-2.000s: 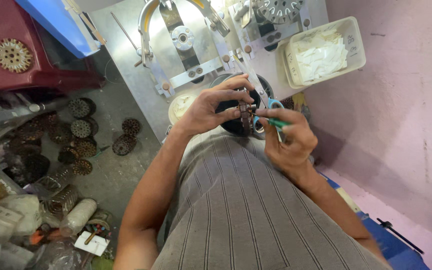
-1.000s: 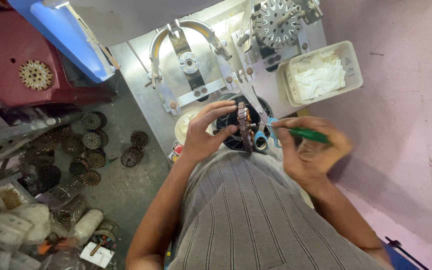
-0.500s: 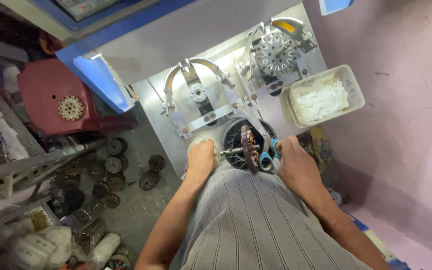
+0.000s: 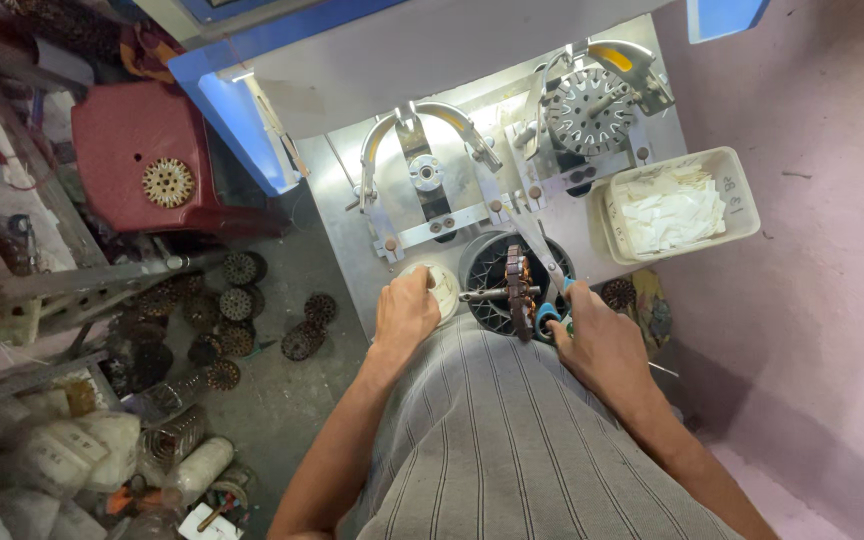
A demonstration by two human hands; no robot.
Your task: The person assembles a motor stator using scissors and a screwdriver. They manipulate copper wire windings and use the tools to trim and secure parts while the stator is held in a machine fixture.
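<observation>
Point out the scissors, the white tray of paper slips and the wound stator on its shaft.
scissors (image 4: 550, 312), head view, blue handle loop.
white tray (image 4: 744, 210), head view, right rim.
wound stator (image 4: 519, 288), head view, copper-wound edge.

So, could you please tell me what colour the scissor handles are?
Blue; the scissors under the right hand show in the head view.

L hand (image 4: 405, 312) on shaft (image 4: 482, 293), scissors (image 4: 552, 300) (R hand (image 4: 597, 340))
</observation>
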